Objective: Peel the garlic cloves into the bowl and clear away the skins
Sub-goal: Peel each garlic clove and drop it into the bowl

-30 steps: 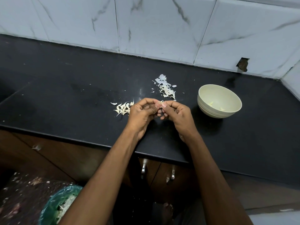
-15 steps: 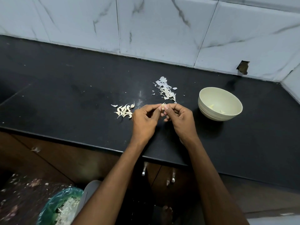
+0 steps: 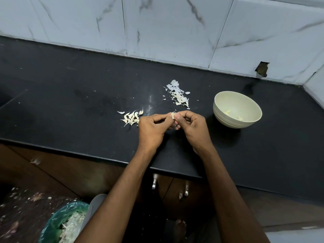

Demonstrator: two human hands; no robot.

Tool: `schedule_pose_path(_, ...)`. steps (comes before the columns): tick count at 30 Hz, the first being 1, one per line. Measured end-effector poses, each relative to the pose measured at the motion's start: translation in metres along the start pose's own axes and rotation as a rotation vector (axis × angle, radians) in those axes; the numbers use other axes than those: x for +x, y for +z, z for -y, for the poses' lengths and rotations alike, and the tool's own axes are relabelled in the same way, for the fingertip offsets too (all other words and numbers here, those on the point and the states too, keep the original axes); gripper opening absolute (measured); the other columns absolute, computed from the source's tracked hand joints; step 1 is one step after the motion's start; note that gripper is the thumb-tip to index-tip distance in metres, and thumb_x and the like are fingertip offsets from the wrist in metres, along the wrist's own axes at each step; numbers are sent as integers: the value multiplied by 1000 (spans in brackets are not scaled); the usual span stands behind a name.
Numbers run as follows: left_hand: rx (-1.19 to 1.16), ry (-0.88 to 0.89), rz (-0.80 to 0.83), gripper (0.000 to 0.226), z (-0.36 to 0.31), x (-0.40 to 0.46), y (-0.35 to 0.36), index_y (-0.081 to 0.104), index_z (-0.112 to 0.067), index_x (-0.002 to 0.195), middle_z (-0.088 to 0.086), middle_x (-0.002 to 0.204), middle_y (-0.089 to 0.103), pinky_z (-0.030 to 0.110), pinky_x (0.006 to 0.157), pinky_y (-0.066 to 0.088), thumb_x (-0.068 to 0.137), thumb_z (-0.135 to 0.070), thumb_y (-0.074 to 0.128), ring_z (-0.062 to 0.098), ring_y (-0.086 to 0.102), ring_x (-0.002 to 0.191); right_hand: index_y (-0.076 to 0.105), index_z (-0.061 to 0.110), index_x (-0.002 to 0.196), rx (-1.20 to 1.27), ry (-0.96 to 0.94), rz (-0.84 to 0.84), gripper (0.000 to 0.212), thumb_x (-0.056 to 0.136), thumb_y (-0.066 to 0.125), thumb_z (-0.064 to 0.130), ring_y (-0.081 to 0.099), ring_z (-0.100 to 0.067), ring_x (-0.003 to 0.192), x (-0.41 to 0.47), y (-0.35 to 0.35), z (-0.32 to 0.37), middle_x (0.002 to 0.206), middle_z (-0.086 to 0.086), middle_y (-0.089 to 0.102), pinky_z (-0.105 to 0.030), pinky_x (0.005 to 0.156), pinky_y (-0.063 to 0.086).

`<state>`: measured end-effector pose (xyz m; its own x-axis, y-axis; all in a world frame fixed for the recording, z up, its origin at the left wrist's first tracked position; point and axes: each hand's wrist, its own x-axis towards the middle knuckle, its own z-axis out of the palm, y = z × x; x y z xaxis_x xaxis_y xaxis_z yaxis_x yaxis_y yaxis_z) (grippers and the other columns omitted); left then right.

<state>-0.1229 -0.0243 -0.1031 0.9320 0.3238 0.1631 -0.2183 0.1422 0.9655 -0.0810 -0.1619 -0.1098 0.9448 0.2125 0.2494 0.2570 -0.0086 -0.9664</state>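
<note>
I pinch one clove (image 3: 172, 115) between left hand (image 3: 152, 129) and right hand (image 3: 192, 126); two peeled cloves (image 3: 233, 114) lie in the bowl (image 3: 219, 111), a pile of cloves (image 3: 131, 118) waits near the counter's (image 3: 70, 106) front edge, skins (image 3: 178, 95) uncleared.

Garlic clove (image 3: 172, 115): pale, part-skinned, above counter's near edge. Unpeeled cloves (image 3: 131, 118): heap, left. Skins (image 3: 178, 95): mid-counter. Bowl (image 3: 237, 109): cream, upright, right, w/ peeled cloves (image 3: 227, 112).

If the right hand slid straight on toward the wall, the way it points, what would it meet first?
Probably the heap of peeled skins, lying on the counter just beyond the right hand, which pinches a garlic clove. Depth is unclear.
</note>
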Motion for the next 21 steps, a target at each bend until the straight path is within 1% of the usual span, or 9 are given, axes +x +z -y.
schedule_pose_path(2,-26,-20,4,8,-1,1,0,80,1,95,15,77,78,22,65,57,91,2,73,15,72,65,72,-2,99,-59,-3,-13,15,102,65,12,63,-12,72,1,0,-3,79,-5,72,-29,70,53)
schedule_pose_path(4,-48,-48,12,8,-1,1,0,80,4,94,15,78,78,21,64,56,91,2,73,14,70,64,73,6,99,-142,-17,-46,13,102,65,17,66,-12,74,2,0,-6,82,2,74,-31,70,54)
schedule_pose_path(6,-87,-92,17,8,-1,2,-2,79,6,93,15,78,77,22,63,55,92,1,73,15,68,64,73,12,99,-222,-33,-76,14,100,64,22,70,-21,78,3,0,-9,85,1,76,-36,70,58)
schedule_pose_path(8,-155,-155,25,10,-2,4,-4,78,9,92,17,78,75,22,62,54,93,0,72,17,66,64,73,13,100,-261,-52,-102,12,100,64,21,72,-26,81,3,0,-9,87,2,76,-39,71,61)
schedule_pose_path(11,-220,-230,44,9,-3,5,-6,78,4,88,16,76,74,22,63,56,92,-1,73,17,66,64,72,12,98,-294,-89,-182,8,102,66,16,72,-17,76,1,1,-5,86,5,75,-30,69,60)
schedule_pose_path(13,-239,-256,48,8,-3,6,-6,78,2,87,15,76,74,22,63,56,92,-2,74,16,67,65,71,14,98,-295,-123,-271,6,102,67,17,73,-13,75,2,0,-3,87,2,74,-23,66,58)
schedule_pose_path(15,-271,-280,47,7,-3,7,-8,78,1,88,15,78,74,22,64,56,92,-3,74,16,67,66,71,14,100,-257,-141,-361,5,101,68,18,75,-13,78,3,0,-1,87,-1,75,-26,67,61)
schedule_pose_path(18,-310,-300,58,6,-3,9,-9,78,0,92,16,83,74,22,68,57,92,-3,74,17,69,71,76,10,100,-214,-123,-429,8,97,74,18,77,-12,75,11,-5,-3,85,1,77,-32,72,63)
schedule_pose_path(21,-305,-255,68,10,-2,8,-8,77,6,99,18,84,72,23,69,55,92,1,73,19,67,73,80,10,105,-322,-140,-445,13,93,77,11,76,-4,79,26,-8,-2,93,1,80,-26,80,61)
